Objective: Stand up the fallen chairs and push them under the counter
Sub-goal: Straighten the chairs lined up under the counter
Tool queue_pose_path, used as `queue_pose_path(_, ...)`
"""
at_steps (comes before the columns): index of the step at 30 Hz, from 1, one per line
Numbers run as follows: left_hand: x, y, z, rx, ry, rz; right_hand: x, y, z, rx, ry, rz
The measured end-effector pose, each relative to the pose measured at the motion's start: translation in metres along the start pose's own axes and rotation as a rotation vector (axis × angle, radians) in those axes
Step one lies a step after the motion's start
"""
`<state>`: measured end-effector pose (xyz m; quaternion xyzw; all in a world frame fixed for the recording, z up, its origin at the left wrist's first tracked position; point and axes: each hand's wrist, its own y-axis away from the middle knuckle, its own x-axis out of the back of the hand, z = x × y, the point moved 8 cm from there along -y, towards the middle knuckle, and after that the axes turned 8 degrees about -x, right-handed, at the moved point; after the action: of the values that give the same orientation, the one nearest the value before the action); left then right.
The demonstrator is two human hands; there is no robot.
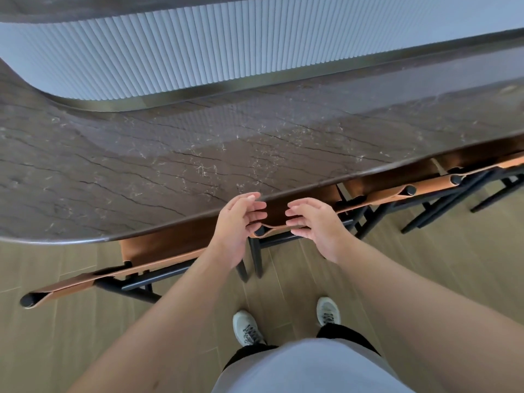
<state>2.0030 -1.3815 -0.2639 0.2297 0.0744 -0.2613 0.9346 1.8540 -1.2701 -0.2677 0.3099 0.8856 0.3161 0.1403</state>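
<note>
Closest to the camera are the person's grey top and dark trousers, and below them two pale grey laced shoes (286, 321) planted on the light wood-plank floor (71, 336). Both bare forearms reach forward from the bottom corners toward the edge of the dark, veined stone surface (141, 154). The left hand (236, 222) and the right hand (313, 222) hover close together, palms facing each other, fingers loosely curved and spread — neither clasps anything, though the lower fingertips of each lie at or just against the tan leather top edge of the middle chair (276, 226); whether they actually touch it is hard to judge from this angle. That chair stands upright with its seat tucked beneath the surface, black frame legs showing between the hands and running down to the floor. To the left, another chair (113, 275) of the same make — tan leather sling over a black tube frame — also stands pushed under, its backrest rail ending in a round black cap at the far left. To the right, two further chairs (425, 185) sit in line under the edge. Beyond the stone top rises a curved, pale fluted wall (198, 52) with a dark metallic base band.
</note>
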Motion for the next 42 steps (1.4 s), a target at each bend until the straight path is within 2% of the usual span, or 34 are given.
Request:
queue_pose_path(7, -0.054, 0.012, -0.001, -0.025, 0.005, 0.018, 0.059, 0.005, -0.016, 0.011, -0.236, -0.058)
queue_pose_path(12, -0.146, 0.025, -0.011, -0.089, 0.003, -0.002, 0.142, 0.015, -0.023, 0.042, -0.265, -0.081)
queue_pose_path(19, -0.293, 0.056, -0.049, -0.11, 0.122, 0.082, 0.283, 0.038, -0.039, 0.094, -0.243, -0.137)
queue_pose_path(24, -0.356, 0.078, -0.059, -0.129, 0.127, 0.135, 0.357, 0.05, -0.052, 0.052, -0.277, -0.111)
queue_pose_path(34, -0.401, 0.084, -0.06, -0.126, 0.126, 0.152, 0.412, 0.062, -0.06, 0.068, -0.313, -0.147)
queue_pose_path(42, -0.401, 0.033, -0.078, -0.014, 0.204, 0.177, 0.421, 0.024, -0.068, -0.011, -0.321, -0.052)
